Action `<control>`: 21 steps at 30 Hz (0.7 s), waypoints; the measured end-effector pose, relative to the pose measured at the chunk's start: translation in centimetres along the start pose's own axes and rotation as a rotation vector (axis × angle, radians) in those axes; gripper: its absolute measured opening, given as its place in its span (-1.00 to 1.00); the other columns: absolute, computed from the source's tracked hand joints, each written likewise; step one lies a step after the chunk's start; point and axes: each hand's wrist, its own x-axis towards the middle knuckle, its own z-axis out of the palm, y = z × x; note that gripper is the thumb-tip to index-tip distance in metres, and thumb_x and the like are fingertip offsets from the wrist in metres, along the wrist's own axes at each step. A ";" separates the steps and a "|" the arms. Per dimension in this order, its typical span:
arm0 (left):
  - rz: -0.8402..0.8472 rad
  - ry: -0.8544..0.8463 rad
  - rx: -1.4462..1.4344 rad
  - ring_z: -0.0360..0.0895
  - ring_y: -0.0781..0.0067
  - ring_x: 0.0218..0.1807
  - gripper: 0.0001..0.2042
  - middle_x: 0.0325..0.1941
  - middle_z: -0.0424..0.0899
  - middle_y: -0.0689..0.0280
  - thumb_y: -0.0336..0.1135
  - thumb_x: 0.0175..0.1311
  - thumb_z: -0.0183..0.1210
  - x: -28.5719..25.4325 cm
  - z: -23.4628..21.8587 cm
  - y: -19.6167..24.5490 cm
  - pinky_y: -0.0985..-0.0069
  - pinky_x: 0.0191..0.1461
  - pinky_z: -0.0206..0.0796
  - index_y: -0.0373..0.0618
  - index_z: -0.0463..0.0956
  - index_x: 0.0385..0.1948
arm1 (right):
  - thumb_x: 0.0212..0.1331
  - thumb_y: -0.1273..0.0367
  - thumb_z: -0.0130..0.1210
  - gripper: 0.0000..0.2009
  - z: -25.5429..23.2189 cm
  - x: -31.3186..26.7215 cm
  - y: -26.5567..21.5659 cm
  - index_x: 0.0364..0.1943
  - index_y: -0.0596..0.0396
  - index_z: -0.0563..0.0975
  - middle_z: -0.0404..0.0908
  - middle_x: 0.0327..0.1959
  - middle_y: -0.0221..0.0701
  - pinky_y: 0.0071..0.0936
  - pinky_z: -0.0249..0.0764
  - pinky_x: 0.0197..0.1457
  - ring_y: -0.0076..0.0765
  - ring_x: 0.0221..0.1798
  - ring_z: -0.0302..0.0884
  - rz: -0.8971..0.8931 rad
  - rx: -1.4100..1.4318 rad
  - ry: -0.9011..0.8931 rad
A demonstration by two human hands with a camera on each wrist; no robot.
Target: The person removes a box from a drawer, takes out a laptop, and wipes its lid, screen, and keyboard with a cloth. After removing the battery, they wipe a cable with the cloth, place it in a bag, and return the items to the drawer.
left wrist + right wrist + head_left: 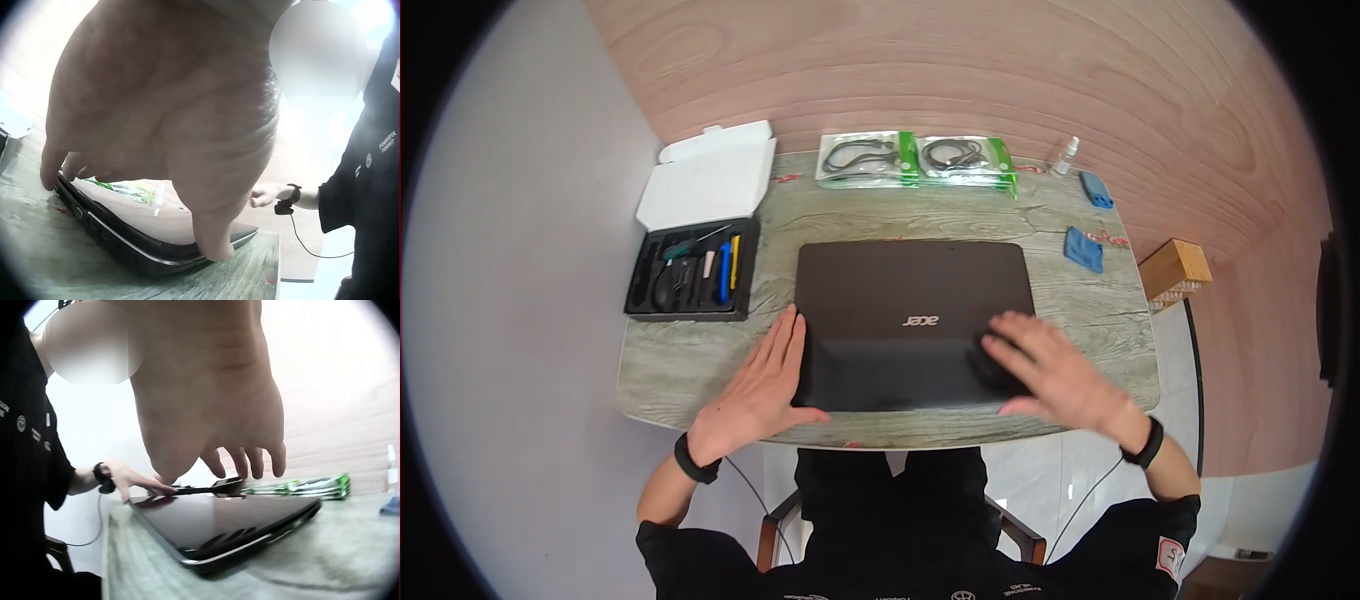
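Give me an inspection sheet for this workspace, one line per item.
Surface: table, grey-green wood grain, no spills seen
Job's things: closed acer laptop
Clutter: open tool case at left; spray bottle and blue cloth at right
Hands: left hand touches the laptop's left side; right hand hovers above it, fingers extended
Cables: two bagged cables behind the laptop; thin cord below the left wrist
Surroundings: wooden box beyond the table's right edge

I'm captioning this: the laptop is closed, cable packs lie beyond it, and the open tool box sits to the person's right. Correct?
Wrong side: the head view shows the tool box on the person's left. The laptop and cable packs are as stated.
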 end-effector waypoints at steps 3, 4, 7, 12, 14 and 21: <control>-0.010 -0.013 -0.021 -0.20 -0.25 0.64 0.22 0.59 -0.27 -0.37 0.19 0.11 0.39 -0.6 1.0 -0.4 0.11 0.63 -0.09 -0.57 -0.28 0.47 | 0.28 -0.10 0.07 -0.21 2.0 1.1 -3.6 0.44 0.16 0.25 0.18 0.52 -0.10 -0.02 -0.04 0.63 -0.02 0.62 0.01 -0.057 -0.051 -0.015; -0.003 -0.016 -0.041 -0.20 -0.25 0.64 0.21 0.59 -0.28 -0.37 0.19 0.14 0.38 -0.7 1.4 -0.6 0.11 0.63 -0.08 -0.56 -0.29 0.47 | 0.29 -0.12 0.04 -0.21 2.8 1.7 -4.2 0.44 0.16 0.25 0.17 0.53 -0.12 -0.02 -0.08 0.64 -0.03 0.63 -0.03 -0.063 -0.084 0.000; 0.026 0.008 -0.077 -0.20 -0.27 0.64 0.20 0.59 -0.29 -0.38 0.20 0.19 0.34 -0.9 1.8 -0.9 0.11 0.63 -0.07 -0.55 -0.33 0.47 | 0.32 -0.14 -0.01 -0.21 4.6 3.2 -5.3 0.45 0.15 0.25 0.16 0.54 -0.16 -0.01 -0.12 0.66 -0.08 0.65 -0.06 -0.106 -0.221 0.020; 0.025 0.052 -0.103 -0.18 -0.27 0.63 0.25 0.59 -0.28 -0.37 0.24 0.14 0.36 -1.3 2.5 -1.3 0.11 0.62 -0.06 -0.54 -0.36 0.48 | 0.30 -0.16 0.01 -0.18 6.8 4.7 -4.6 0.47 0.14 0.22 0.15 0.55 -0.18 0.00 -0.14 0.66 -0.07 0.65 -0.06 -0.160 -0.287 0.041; -0.004 0.061 -0.108 -0.17 -0.27 0.63 0.29 0.59 -0.25 -0.36 0.28 0.10 0.37 -1.3 2.6 -1.3 0.11 0.62 -0.05 -0.55 -0.37 0.48 | 0.30 -0.16 0.02 -0.18 6.9 4.7 -4.6 0.46 0.14 0.22 0.15 0.55 -0.17 0.02 -0.14 0.66 -0.06 0.64 -0.06 -0.159 -0.299 0.062; -0.040 0.106 -0.108 -0.14 -0.27 0.63 0.32 0.56 -0.16 -0.40 0.32 0.05 0.37 -1.3 3.6 -1.7 0.12 0.63 -0.06 -0.60 -0.34 0.46 | 0.36 -0.17 -0.03 -0.23 6.9 4.7 -4.6 0.45 0.11 0.25 0.18 0.54 -0.19 0.11 -0.10 0.64 -0.02 0.64 -0.06 -0.116 -0.266 0.088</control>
